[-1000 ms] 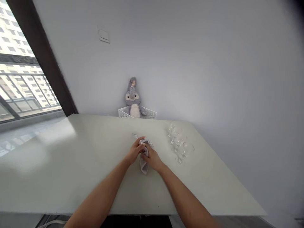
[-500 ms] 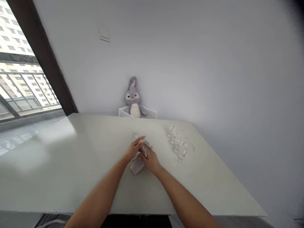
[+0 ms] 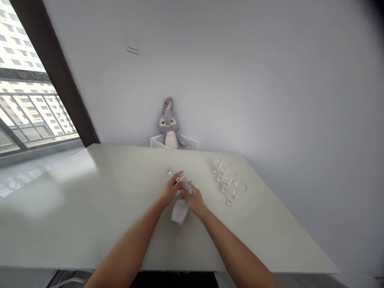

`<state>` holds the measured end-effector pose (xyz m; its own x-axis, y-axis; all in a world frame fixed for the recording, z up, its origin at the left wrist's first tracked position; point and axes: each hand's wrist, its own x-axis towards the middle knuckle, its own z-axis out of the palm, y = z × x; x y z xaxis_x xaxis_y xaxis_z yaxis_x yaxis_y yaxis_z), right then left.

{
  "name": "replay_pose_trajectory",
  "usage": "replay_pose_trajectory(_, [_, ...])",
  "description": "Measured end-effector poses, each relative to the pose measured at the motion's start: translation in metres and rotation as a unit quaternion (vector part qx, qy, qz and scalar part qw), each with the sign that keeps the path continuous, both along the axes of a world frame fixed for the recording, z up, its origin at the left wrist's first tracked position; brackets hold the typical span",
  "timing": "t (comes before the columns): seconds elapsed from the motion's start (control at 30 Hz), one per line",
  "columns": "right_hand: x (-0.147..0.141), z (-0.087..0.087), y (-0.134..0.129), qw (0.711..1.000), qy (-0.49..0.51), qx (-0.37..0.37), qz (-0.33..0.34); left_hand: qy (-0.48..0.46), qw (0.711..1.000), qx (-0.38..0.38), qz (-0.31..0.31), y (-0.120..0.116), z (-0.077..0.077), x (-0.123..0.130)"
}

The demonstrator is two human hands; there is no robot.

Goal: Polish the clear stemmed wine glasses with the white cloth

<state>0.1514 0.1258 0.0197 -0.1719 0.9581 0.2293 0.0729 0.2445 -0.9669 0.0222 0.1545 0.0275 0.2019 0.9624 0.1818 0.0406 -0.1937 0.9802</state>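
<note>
Near the middle of the table, my left hand [image 3: 172,190] is closed around a clear glass whose round foot [image 3: 169,171] sticks out to the upper left of my fingers. The glass's bowl is hidden by a pale cloth [image 3: 180,210]. My right hand [image 3: 194,199] grips this cloth at the bowl end, and a loose part of it hangs down below both hands. To the right, several clear stemmed glasses [image 3: 235,189] stand upright in a slanting row.
A grey and white plush toy [image 3: 171,130] sits in a white perforated basket [image 3: 192,145] at the far edge of the white table [image 3: 90,208]. Behind it rises a wall with a switch plate [image 3: 132,45]. A window is on the left.
My right hand has shifted slightly to the right with the cloth. The cloth's hanging part has swung right and now droops more steeply. The glass foot is tilted a little differently.
</note>
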Motion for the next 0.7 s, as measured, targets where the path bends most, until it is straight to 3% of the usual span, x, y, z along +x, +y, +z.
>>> replay_pose_trajectory(0.07, [-0.001,-0.001,-0.004,0.983,-0.161,0.088,-0.001,0.032,0.999,-0.024,0.03,0.001,-0.002,-0.002])
replay_pose_trajectory(0.13, [0.0,0.0,-0.005,0.969,-0.217,0.119,-0.001,0.051,0.998,-0.034,0.034,0.0,-0.002,-0.001])
replay_pose_trajectory(0.2, [0.003,0.003,-0.002,0.987,-0.136,0.081,-0.011,0.039,0.999,-0.024,0.009,-0.003,0.0,0.001])
replay_pose_trajectory(0.27, [0.004,0.006,0.002,1.0,0.024,-0.009,-0.013,0.01,0.999,-0.004,-0.032,-0.006,0.005,0.003])
replay_pose_trajectory(0.37, [0.005,0.009,0.005,0.975,0.188,-0.12,0.014,-0.011,0.998,0.014,-0.058,-0.008,0.01,0.002])
replay_pose_trajectory(0.43, [0.004,0.01,0.002,0.978,0.173,-0.114,0.024,0.019,0.999,0.022,-0.024,-0.005,0.01,-0.001])
replay_pose_trajectory(0.53, [0.002,0.01,-0.005,1.0,0.017,-0.003,0.014,0.071,0.997,0.02,0.034,0.0,0.007,-0.007])
replay_pose_trajectory(0.63, [0.001,0.011,-0.01,0.995,-0.079,0.062,-0.006,0.044,0.999,-0.006,0.012,0.0,0.006,-0.009])
replay_pose_trajectory(0.7, [0.002,0.013,-0.009,1.0,-0.014,0.012,-0.02,-0.009,0.999,-0.026,-0.031,-0.003,0.01,-0.008])
